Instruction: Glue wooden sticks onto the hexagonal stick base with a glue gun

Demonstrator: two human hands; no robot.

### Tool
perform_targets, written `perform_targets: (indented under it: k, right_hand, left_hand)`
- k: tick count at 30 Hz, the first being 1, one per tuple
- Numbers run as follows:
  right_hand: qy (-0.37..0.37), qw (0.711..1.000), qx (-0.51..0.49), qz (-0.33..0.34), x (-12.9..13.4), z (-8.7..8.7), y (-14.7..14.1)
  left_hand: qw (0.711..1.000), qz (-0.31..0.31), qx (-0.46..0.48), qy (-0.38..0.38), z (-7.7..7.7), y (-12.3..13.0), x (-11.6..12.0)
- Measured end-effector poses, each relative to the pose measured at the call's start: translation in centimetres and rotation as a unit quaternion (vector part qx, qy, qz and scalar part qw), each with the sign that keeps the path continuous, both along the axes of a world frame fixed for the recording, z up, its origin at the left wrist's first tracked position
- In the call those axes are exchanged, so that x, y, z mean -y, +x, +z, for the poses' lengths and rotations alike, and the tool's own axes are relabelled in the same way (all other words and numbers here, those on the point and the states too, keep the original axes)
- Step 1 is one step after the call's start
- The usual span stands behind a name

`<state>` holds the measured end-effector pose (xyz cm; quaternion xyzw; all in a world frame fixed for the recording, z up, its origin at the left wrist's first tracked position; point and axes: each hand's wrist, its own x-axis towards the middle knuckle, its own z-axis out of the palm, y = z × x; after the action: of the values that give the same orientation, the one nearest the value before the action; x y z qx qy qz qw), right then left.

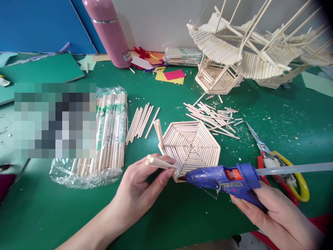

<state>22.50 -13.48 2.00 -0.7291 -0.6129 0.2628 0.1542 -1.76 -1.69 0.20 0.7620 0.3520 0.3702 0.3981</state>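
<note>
The step in hand looks like gluing a short bundle of sticks (159,161) at the near-left corner of the many-sided stick panel (192,147), which lies flat on the desk (145,222) between the two hands. To do it well, put a small bead from the glue gun (215,176) right at the corner, then press the bundle's end into it before it cools. The upright post (159,133) at the panel's far-left corner is a good guide for the angle. Hold the bundle steady until the glue sets, and keep fingertips off the hot nozzle, which is very near them. Thin glue strings (211,195) hang below the gun; they are best wiped away before they catch on the panel.

The left hand (148,182) comes in from the near left, palm partly turned up, pinching the bundle between thumb and fingers so that it leans, its free end pointing left. The right hand (270,210) comes from the near right, wrapped around the gun's handle, with the nozzle aimed left at the corner beside the bundle's lower end. Whether the tip touches the wood, or the trigger is squeezed, I cannot tell.
</note>
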Motion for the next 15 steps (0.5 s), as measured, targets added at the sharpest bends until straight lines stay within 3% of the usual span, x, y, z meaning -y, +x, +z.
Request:
perform_targets:
  k: [15]
  right_hand:
    - [0.010, 1.000, 0.014, 0.003, -0.6, 0.1, -0.4]
  left_hand:
    - [1.000, -0.001, -0.006, 0.011, -0.1, 0.0, 0.0]
